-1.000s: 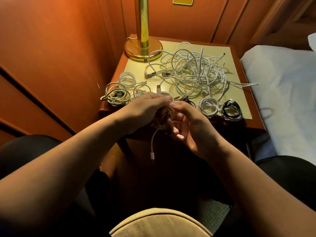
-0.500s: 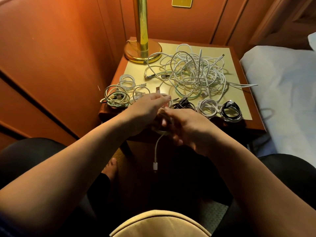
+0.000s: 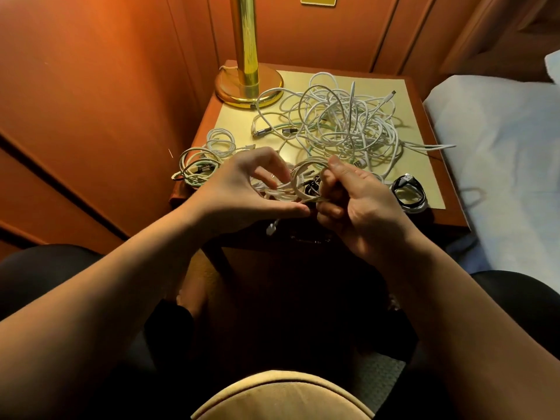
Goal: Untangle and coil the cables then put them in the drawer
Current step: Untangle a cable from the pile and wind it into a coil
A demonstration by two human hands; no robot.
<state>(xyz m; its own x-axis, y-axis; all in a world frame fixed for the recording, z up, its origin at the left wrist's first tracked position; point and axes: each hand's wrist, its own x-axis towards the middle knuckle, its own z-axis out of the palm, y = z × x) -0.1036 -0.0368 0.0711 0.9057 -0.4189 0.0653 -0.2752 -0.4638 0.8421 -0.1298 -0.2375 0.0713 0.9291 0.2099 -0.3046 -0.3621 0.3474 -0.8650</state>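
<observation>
Coil [image 3: 298, 183] of white cable, part wound, hangs between both hands just off the nightstand's [image 3: 424, 189] front edge. Right hand [image 3: 360, 201] pinches the right side of the loops between thumb and curled fingers, thumb tip at the top of the loop. Left hand [image 3: 242, 192] lies to the left, its fingers curled through the loops and its thumb stretched under them, tip nearly touching the right fingers. Loop plane faces roughly up toward the camera. Free tail [image 3: 272, 227], ending in a white plug, drops from the coil's lower left, below the left thumb, so the left hand is the nearer to it. Judged step: the last turn or the tuck of this tail, which must travel up and right to reach the loops.

Tangle [image 3: 342, 122] of white cables fills the middle and back of the top. 2 finished white coils [image 3: 200, 165] lie at the front-left corner and 1 black coil [image 3: 409, 192] near the front-right corner; more coils seem to lie behind the hands, but their count cannot be told. Lamp base [image 3: 248, 86] stands at the back-left corner. No drawer front is clearly seen in the shadow below.
</observation>
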